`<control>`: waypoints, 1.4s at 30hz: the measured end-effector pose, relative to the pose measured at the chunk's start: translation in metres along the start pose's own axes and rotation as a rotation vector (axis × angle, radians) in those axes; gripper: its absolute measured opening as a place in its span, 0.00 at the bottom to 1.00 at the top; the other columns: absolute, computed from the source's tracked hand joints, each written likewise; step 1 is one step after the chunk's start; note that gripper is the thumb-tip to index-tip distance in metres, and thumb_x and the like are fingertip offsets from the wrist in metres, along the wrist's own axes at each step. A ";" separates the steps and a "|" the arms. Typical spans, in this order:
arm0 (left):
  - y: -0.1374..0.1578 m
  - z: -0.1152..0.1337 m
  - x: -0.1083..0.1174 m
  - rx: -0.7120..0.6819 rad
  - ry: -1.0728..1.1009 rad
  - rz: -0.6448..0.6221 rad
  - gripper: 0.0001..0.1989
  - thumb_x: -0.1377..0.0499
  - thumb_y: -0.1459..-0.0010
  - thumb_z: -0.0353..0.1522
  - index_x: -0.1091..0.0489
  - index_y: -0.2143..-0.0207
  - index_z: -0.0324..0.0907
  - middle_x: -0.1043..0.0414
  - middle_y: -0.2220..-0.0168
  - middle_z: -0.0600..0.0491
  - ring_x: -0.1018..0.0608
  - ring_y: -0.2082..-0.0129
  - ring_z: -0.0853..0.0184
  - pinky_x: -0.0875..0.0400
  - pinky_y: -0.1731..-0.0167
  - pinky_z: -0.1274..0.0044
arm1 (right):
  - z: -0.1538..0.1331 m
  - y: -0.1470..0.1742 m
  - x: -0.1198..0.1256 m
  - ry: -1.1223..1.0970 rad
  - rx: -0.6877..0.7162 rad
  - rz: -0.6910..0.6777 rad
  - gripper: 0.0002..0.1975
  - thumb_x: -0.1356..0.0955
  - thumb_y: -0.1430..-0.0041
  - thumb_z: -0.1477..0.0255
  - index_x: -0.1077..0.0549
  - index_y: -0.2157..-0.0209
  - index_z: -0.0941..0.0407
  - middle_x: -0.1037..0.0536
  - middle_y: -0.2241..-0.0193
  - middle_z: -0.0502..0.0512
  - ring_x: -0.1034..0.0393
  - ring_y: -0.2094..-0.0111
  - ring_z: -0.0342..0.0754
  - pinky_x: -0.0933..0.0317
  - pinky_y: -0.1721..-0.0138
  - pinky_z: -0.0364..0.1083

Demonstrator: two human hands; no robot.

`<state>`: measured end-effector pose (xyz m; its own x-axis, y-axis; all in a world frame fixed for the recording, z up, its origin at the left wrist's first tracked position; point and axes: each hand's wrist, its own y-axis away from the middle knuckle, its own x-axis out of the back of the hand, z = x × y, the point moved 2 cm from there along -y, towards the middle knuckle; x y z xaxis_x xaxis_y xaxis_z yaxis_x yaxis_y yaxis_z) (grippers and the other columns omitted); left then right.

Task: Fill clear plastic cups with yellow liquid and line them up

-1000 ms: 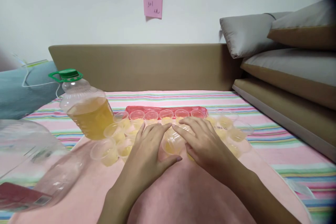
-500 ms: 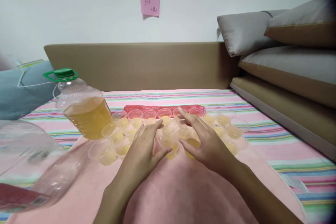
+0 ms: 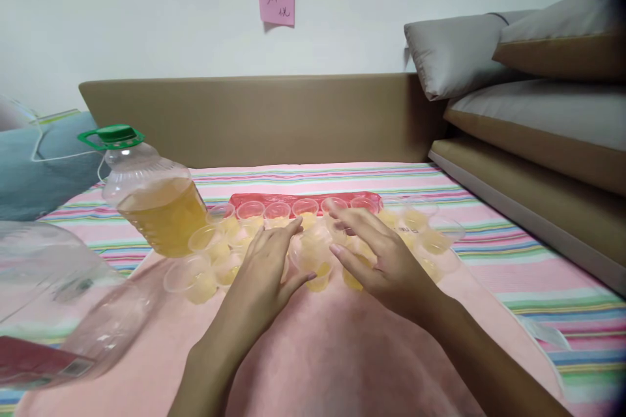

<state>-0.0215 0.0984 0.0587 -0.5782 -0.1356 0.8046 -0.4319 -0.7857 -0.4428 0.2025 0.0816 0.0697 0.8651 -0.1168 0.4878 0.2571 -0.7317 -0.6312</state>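
Observation:
Several clear plastic cups [image 3: 199, 281] with yellow liquid stand in rows on a pink cloth [image 3: 313, 352]. Over the front cups on the left hovers my left hand [image 3: 267, 260], its fingers apart and nothing in it. My right hand [image 3: 379, 247] is spread in the same way over the cups just right of the middle, also holding nothing. Between the two hands a front cup [image 3: 317, 273] shows. Whether the fingers touch any rim I cannot tell. Both hands hide parts of the cups behind them.
A large jug [image 3: 161, 208] of yellow liquid with a green cap stands at the left. Nearer lies a big clear bottle [image 3: 73, 300] with a red label. Behind the cups is a red plastic packet [image 3: 306, 199]. Grey cushions [image 3: 548, 111] are stacked at the right.
The view has tipped down very slightly. My right hand's fingers have shifted a little; both hands stay over the cups, and the cups have not visibly moved.

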 end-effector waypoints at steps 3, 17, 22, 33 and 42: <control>0.001 -0.001 -0.001 -0.015 -0.014 0.010 0.34 0.33 0.33 0.38 0.47 0.32 0.56 0.29 0.35 0.49 0.26 0.35 0.53 0.34 0.33 0.48 | -0.001 0.001 0.001 -0.004 0.000 0.009 0.27 0.33 0.24 0.72 0.36 0.29 0.37 0.30 0.41 0.47 0.31 0.44 0.51 0.32 0.42 0.55; 0.001 0.002 0.001 -0.011 -0.007 -0.003 0.37 0.35 0.31 0.40 0.52 0.29 0.61 0.29 0.35 0.48 0.26 0.36 0.51 0.32 0.36 0.46 | -0.003 0.000 0.001 -0.019 0.035 0.014 0.21 0.33 0.23 0.73 0.30 0.34 0.44 0.29 0.42 0.48 0.33 0.42 0.50 0.34 0.40 0.53; 0.001 0.003 0.002 -0.026 -0.024 0.004 0.36 0.36 0.31 0.41 0.52 0.29 0.60 0.29 0.35 0.48 0.25 0.36 0.51 0.33 0.36 0.46 | -0.004 0.000 0.001 -0.013 0.041 0.014 0.20 0.34 0.23 0.74 0.28 0.35 0.46 0.29 0.42 0.50 0.33 0.42 0.50 0.34 0.42 0.52; 0.002 0.001 0.002 -0.044 -0.012 0.011 0.37 0.38 0.30 0.44 0.55 0.27 0.62 0.29 0.35 0.47 0.26 0.35 0.51 0.32 0.36 0.48 | -0.005 0.000 0.000 -0.008 0.041 0.018 0.27 0.34 0.24 0.74 0.34 0.29 0.40 0.30 0.42 0.47 0.33 0.43 0.49 0.34 0.42 0.50; 0.001 0.003 0.003 -0.051 -0.012 -0.001 0.36 0.39 0.29 0.43 0.55 0.27 0.61 0.30 0.34 0.47 0.27 0.35 0.51 0.32 0.37 0.47 | -0.007 0.001 -0.001 0.009 0.030 0.021 0.27 0.34 0.24 0.73 0.35 0.28 0.44 0.29 0.42 0.54 0.31 0.45 0.54 0.30 0.43 0.55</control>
<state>-0.0216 0.0954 0.0617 -0.5693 -0.1427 0.8097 -0.4676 -0.7539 -0.4616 0.1993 0.0764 0.0724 0.8666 -0.1375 0.4797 0.2523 -0.7086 -0.6590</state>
